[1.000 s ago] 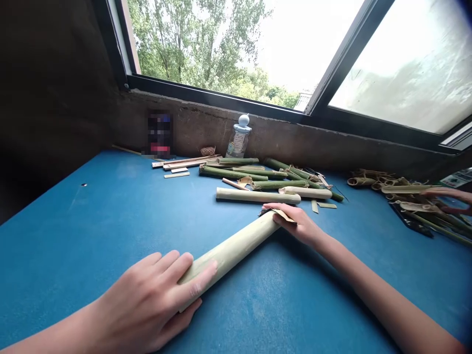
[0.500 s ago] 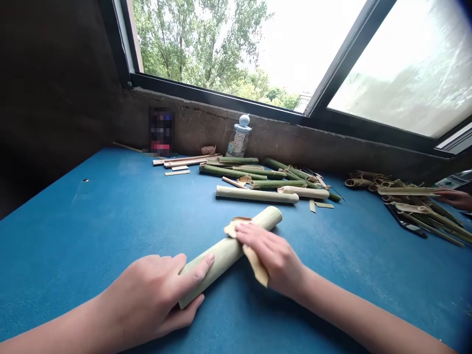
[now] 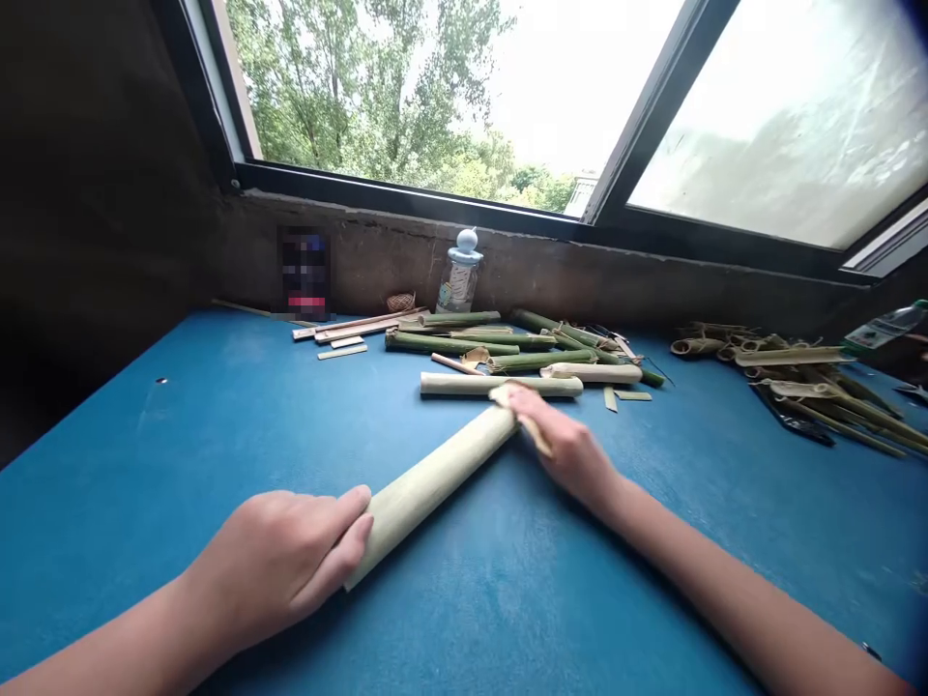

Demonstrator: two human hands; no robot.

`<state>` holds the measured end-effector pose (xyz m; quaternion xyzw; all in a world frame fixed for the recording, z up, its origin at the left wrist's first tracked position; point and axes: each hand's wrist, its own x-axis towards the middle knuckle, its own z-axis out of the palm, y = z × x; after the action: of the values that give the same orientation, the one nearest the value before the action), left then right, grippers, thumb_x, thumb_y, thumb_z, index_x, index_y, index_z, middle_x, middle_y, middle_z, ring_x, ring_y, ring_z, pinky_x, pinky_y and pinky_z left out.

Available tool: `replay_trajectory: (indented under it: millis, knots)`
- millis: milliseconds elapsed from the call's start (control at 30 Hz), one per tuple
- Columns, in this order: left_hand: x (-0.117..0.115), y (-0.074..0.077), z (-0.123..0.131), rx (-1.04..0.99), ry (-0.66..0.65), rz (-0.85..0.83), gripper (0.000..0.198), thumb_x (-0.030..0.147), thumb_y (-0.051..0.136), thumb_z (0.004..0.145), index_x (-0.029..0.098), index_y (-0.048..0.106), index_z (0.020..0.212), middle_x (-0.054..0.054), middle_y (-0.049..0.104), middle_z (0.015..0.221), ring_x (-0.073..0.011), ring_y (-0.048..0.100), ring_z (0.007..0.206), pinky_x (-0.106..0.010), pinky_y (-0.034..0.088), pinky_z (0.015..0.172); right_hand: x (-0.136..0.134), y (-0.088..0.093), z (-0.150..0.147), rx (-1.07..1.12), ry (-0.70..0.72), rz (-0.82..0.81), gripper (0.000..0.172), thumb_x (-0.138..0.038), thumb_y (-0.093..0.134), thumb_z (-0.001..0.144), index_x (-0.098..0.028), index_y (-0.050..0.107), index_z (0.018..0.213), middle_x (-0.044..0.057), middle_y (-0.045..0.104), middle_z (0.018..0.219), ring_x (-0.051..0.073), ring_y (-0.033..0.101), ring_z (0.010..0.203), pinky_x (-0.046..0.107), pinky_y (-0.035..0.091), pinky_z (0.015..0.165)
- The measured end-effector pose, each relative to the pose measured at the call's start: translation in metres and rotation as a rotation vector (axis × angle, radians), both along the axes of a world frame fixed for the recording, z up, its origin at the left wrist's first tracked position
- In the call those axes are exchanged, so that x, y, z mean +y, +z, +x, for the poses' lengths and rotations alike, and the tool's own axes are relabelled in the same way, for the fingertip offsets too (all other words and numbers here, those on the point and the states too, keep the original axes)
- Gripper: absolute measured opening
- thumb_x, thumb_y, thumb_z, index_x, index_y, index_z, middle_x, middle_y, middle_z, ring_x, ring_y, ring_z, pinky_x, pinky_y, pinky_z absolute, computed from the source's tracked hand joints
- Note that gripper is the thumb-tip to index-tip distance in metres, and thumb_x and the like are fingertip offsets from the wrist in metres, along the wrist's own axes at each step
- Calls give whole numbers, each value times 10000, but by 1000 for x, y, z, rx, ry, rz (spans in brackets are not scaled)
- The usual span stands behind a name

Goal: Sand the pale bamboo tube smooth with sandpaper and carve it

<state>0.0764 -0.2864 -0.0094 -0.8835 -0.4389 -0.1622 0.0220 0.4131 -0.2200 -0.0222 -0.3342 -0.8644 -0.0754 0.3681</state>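
A pale, peeled piece of bamboo (image 3: 435,478) lies slantwise on the blue table, its far end pointing up and to the right. At its near end, my left hand (image 3: 301,551) is closed around the edge, thumb and fingers wrapped on it. My right hand (image 3: 562,435) presses a folded tan sheet of sandpaper (image 3: 537,435) over the far end of the bamboo; part of the sheet sticks out below the fingers. Motion blurs the right fingers a little, and they hide part of that end.
Behind lie another peeled bamboo piece (image 3: 471,385), several green bamboo lengths (image 3: 449,343) and flat strips (image 3: 342,353). A jar with a light blue lid (image 3: 464,266) stands by the wall. More split bamboo (image 3: 790,358) and a bottle (image 3: 881,329) are at the right.
My right hand has slid the sandpaper up along the bamboo to its far end. My left thumb has shifted from the top of the bamboo to its near-left edge. The co-worker's hand at right has moved back.
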Motion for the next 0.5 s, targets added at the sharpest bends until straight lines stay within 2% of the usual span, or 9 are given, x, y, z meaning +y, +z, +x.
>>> replay_trajectory:
  millis: [67,167,200,267,400,433,500]
  knots:
    - [1,3,0,19,22,-4,414,358,318,1025,234,709,969,-3,645,616,-156,607,552,-256,418,574,4,-2,3,24,-58,3,427,-93,458,1000,-150,577,1406,142,659,1352,251,607,1293,441,493,1147]
    - [-1,2,0,46,10,27,427,344,306,1031,227,709,951,-4,659,641,-163,613,564,-278,416,582,-3,-3,-9,-26,91,-24,420,-97,470,999,-102,564,1408,164,636,1380,246,544,1362,433,446,1191]
    - [-1,1,0,57,-2,46,423,336,304,1033,226,708,974,0,663,647,-167,612,558,-286,410,575,-5,-2,-13,-42,157,-30,415,-100,473,999,-98,566,1403,159,640,1377,238,538,1370,417,449,1191]
    - [-3,0,1,74,-24,92,408,329,309,1035,222,702,1043,6,668,653,-172,606,535,-298,398,552,-2,0,-13,-29,198,-36,400,-108,471,1002,-110,584,1386,142,663,1353,228,563,1348,394,473,1174]
    - [-9,1,5,96,-6,159,412,378,360,1026,187,612,1289,-4,696,724,-155,572,472,-291,361,485,5,-1,-2,82,33,-26,400,-127,469,1007,-144,598,1385,135,685,1320,255,611,1298,455,469,1170]
    - [-11,1,7,103,-4,171,433,414,388,1017,179,583,1324,-12,703,755,-149,564,463,-289,354,474,3,-2,-3,78,43,-29,413,-129,470,1007,-139,580,1405,140,674,1336,259,592,1319,465,456,1179]
    - [-15,1,11,121,-18,200,454,473,448,990,182,574,1315,-24,709,800,-149,569,474,-287,361,478,-1,-3,-6,12,158,-46,451,-113,458,1006,-141,528,1451,132,649,1375,241,540,1371,452,435,1196]
